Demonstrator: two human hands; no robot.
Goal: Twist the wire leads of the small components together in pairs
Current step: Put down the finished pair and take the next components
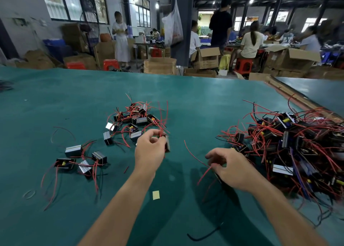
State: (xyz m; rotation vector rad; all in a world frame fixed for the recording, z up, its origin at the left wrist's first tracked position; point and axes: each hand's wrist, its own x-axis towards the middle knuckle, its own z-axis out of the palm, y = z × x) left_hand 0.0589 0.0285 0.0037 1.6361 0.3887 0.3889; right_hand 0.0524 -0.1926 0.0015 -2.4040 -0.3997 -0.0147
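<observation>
Left hand [150, 149]: centre frame, forearm reaching in from the lower edge, fingers curled, pinching one component [167, 143] by its red leads [161, 132].
Right hand [229, 168]: right of centre, back uppermost, fingers curled round a red wire [193, 155].
Green desk [55, 100]: centre pile [134, 119], right pile [297, 149], left group [81, 158] of components.
White bag [173, 26], top centre: red print, unreadable.

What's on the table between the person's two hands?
Head view: one red wire lead crosses bare green mat between the left hand and right hand.
</observation>
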